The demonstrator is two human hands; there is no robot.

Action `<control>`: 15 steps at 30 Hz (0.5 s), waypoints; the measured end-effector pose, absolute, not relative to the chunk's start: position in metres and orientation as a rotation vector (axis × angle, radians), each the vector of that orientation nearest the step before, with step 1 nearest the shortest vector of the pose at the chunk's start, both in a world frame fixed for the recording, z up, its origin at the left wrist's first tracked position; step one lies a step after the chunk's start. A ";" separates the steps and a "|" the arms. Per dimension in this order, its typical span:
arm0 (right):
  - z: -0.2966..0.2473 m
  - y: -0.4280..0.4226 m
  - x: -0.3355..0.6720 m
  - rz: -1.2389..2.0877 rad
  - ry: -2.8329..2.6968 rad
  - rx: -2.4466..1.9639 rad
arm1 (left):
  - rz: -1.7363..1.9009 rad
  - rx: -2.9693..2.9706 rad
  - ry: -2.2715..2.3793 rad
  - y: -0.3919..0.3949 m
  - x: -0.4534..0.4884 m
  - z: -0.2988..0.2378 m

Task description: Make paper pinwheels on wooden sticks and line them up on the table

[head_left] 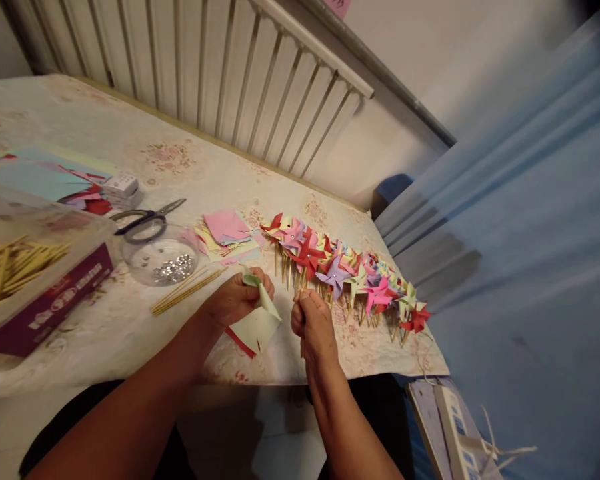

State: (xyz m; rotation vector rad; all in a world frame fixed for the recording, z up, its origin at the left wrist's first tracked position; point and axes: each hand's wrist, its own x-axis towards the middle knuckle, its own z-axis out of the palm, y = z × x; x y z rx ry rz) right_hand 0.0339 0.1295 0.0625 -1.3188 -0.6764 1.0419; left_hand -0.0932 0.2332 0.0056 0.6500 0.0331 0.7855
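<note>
Noted two forearms nearest, rising from the bottom edge over the front of the table (130,327). Found left hand (233,300) closed, thumb and fingers pinching a pale green paper (259,325), partly folded, held low over the cloth near the front edge. Found right hand (310,323) just right of the paper, close but apart from it, fingers curled shut with thumb pressed to fingertips; cannot tell whether anything sits in that pinch. Recorded a red scrap (240,342) showing under the paper's lower corner.

Logged pinwheels (345,270) in a row just beyond the right hand, running from mid-table toward the right front corner, their sticks pointing at the near edge; nearest ones just beside the right fingertips. Logged loose sticks (187,291) left of the left hand, near, not touching. Behind them, a clear bowl (157,257) with shiny bits inside, scissors (147,217) at its far rim, and a paper stack (227,233) between bowl and pinwheels. At far left, a box (45,300) of more sticks.

Room for moving: only a narrow strip of cloth between hands and front edge; wider bare cloth left of the hands, between loose sticks and box; bare cloth also beyond the stack, up to the radiator (230,73). Right corner hemmed by a blue curtain (530,233); power strip (450,427) below that corner.
</note>
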 end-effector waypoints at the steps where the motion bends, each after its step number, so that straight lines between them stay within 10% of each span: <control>1: 0.063 0.129 0.034 1.046 -0.673 -1.315 | 0.783 0.654 0.036 0.233 -0.093 0.006; 15: 0.065 0.128 0.034 1.039 -0.641 -1.339 | 0.770 0.670 0.050 0.231 -0.093 0.009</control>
